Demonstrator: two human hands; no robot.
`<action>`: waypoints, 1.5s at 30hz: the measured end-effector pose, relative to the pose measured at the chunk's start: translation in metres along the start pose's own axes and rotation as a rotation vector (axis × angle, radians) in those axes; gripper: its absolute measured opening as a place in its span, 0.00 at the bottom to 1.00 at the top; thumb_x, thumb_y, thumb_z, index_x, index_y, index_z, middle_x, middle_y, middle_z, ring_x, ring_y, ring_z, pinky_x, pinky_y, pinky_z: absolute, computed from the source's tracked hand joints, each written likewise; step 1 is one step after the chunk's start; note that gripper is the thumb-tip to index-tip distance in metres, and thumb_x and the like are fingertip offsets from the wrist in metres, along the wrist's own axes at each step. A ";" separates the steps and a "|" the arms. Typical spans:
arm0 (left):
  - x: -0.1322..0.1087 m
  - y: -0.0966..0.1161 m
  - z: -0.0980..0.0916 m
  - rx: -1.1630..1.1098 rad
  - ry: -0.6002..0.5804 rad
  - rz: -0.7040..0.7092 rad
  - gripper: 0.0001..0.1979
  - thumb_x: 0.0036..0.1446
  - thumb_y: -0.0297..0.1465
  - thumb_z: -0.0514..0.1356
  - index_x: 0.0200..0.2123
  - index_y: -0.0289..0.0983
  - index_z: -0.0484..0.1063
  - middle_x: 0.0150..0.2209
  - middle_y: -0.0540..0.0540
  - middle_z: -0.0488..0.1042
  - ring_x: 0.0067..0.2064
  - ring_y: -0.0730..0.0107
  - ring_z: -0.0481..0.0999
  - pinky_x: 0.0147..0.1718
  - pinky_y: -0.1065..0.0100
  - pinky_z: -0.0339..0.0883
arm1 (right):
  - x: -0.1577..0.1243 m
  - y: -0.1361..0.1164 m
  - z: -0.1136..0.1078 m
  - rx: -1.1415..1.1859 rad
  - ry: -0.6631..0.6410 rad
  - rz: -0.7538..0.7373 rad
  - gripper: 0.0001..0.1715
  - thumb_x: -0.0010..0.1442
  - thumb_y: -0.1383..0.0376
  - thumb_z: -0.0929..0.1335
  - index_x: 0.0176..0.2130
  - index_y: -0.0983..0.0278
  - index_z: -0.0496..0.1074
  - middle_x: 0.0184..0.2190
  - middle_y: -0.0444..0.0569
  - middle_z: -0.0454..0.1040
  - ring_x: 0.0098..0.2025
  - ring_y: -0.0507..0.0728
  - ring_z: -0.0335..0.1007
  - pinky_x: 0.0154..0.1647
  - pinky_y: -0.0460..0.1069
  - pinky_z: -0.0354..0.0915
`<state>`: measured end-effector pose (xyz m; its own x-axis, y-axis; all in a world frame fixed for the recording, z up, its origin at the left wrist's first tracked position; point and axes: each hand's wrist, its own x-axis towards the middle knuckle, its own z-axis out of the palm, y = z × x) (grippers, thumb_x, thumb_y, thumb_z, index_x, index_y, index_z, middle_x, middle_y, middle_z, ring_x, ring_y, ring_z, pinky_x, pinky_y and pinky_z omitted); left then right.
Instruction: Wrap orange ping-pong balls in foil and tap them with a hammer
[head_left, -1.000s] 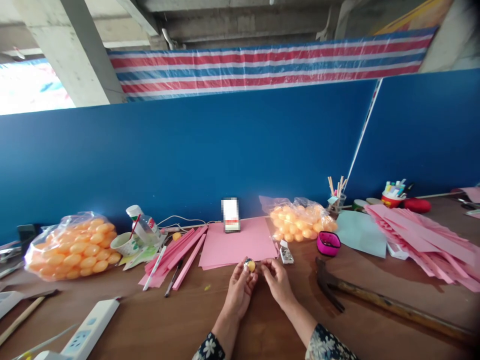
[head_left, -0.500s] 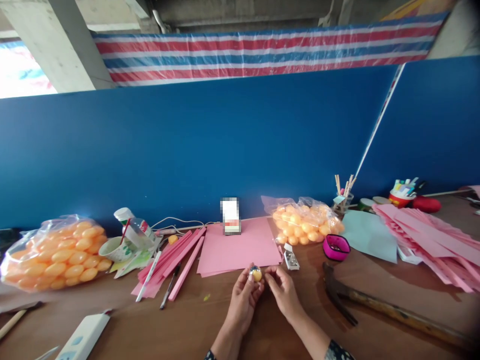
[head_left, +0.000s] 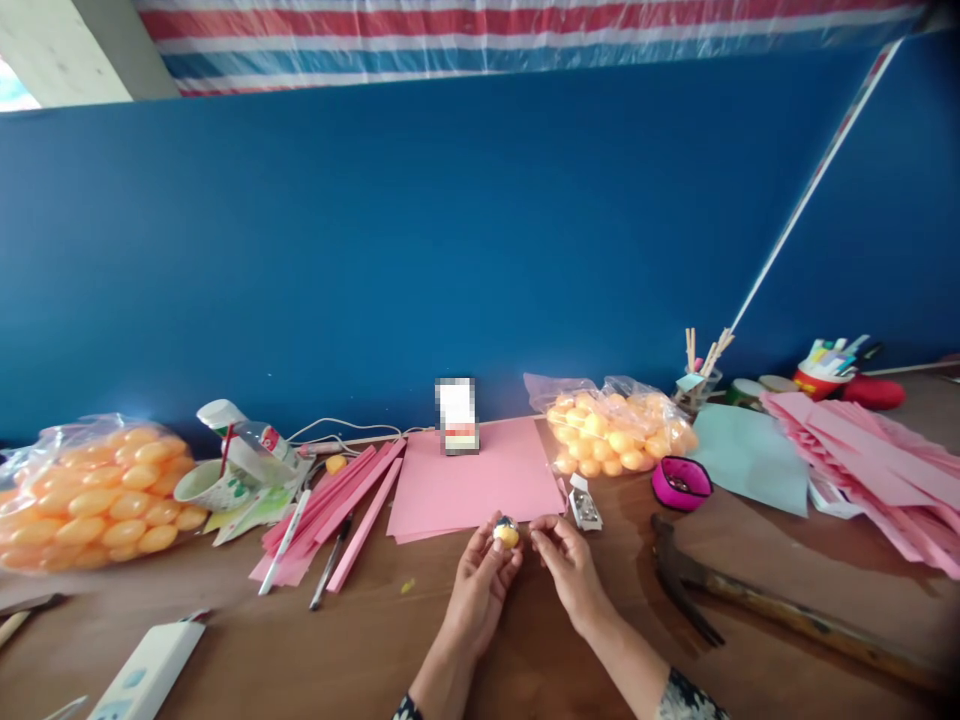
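Left of the pink paper (head_left: 472, 480), a bag of orange balls (head_left: 97, 495) is cut off. Before the paper, your left hand (head_left: 480, 575) grasps a small orange ball (head_left: 506, 535); its dark spot is unclear. Your right hand (head_left: 570, 565) is pinched beside it, content unclear. A hammer (head_left: 750, 605) lies right.

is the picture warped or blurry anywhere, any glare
Head view: wide-angle warp bows the blue partition wall; glare whitens the clear bag of orange balls at left; a small patch is pixelated; the left hand holding the small orange ball stays sharp.
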<state>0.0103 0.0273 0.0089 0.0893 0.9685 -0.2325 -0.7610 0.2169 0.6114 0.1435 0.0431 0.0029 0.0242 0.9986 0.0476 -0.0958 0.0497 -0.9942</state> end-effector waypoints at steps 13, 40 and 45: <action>0.000 -0.002 -0.001 0.051 0.001 -0.038 0.25 0.49 0.28 0.62 0.53 0.39 0.64 0.44 0.41 0.74 0.39 0.69 0.76 0.40 0.69 0.68 | -0.002 -0.002 0.005 0.249 -0.016 0.143 0.12 0.51 0.58 0.69 0.34 0.63 0.68 0.25 0.43 0.67 0.24 0.50 0.59 0.24 0.45 0.57; 0.000 0.001 0.002 0.005 0.006 -0.060 0.19 0.49 0.28 0.62 0.47 0.36 0.68 0.40 0.43 0.75 0.37 0.72 0.75 0.40 0.70 0.68 | -0.005 -0.010 0.005 0.248 -0.148 0.184 0.12 0.51 0.57 0.69 0.30 0.63 0.68 0.25 0.44 0.69 0.27 0.51 0.61 0.28 0.46 0.58; -0.001 0.000 0.004 0.050 -0.006 -0.013 0.14 0.49 0.28 0.62 0.42 0.35 0.71 0.38 0.44 0.74 0.35 0.73 0.74 0.39 0.70 0.67 | -0.005 -0.010 0.006 0.287 -0.137 0.179 0.10 0.52 0.59 0.69 0.30 0.63 0.68 0.25 0.42 0.66 0.25 0.49 0.59 0.26 0.44 0.57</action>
<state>0.0126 0.0272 0.0123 0.1025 0.9663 -0.2361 -0.7265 0.2349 0.6458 0.1385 0.0374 0.0129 -0.1497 0.9843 -0.0931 -0.3625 -0.1423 -0.9211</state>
